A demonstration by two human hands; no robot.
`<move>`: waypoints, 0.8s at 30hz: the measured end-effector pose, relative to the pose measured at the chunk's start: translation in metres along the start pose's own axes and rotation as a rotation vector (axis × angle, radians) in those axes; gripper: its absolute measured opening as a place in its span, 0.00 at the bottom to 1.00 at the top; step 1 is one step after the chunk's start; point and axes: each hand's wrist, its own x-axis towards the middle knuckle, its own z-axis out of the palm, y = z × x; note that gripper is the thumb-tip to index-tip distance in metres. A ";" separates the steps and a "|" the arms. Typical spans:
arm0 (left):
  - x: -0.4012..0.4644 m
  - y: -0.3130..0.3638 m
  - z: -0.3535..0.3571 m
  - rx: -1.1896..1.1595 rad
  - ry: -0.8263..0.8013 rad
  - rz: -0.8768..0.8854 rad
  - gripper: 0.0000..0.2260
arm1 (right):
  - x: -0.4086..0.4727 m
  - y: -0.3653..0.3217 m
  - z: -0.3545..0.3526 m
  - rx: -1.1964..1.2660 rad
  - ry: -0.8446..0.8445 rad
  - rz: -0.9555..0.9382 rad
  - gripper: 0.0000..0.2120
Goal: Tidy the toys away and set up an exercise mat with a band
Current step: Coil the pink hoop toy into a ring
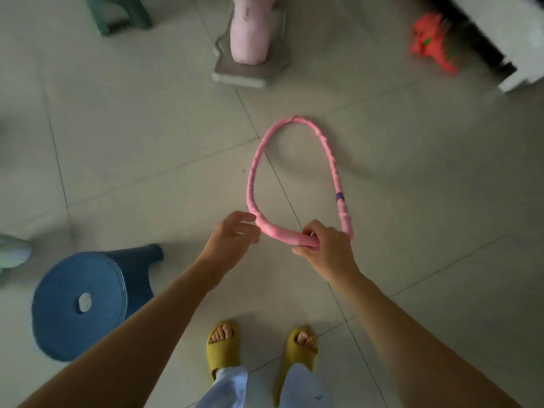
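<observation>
A pink exercise band [253, 175] hangs as a long loop in front of me over the tiled floor, with a small purple mark on its right side. My right hand [325, 245] is closed around the loop's near end. My left hand [232, 235] pinches the band just to the left of that, fingers curled on it. A pink rolled mat [250, 28] stands upright at the top centre on a grey flat piece [238, 73]. A red spiky toy [432, 42] lies on the floor at the top right.
A blue round stool [85, 301] stands at my lower left and a green stool [117, 13] at the top left. White and black furniture [518, 39] fills the top right corner. My feet in yellow slippers [223, 348] stand at the bottom centre.
</observation>
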 end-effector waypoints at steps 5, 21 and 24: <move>-0.051 0.104 -0.035 -0.018 0.047 0.173 0.10 | 0.001 -0.083 -0.117 0.219 0.117 -0.012 0.10; -0.190 0.263 -0.112 0.236 0.256 0.693 0.39 | -0.018 -0.263 -0.353 0.761 0.526 -0.251 0.11; -0.202 0.276 -0.116 0.196 0.056 0.661 0.38 | -0.027 -0.284 -0.362 0.898 0.500 -0.262 0.10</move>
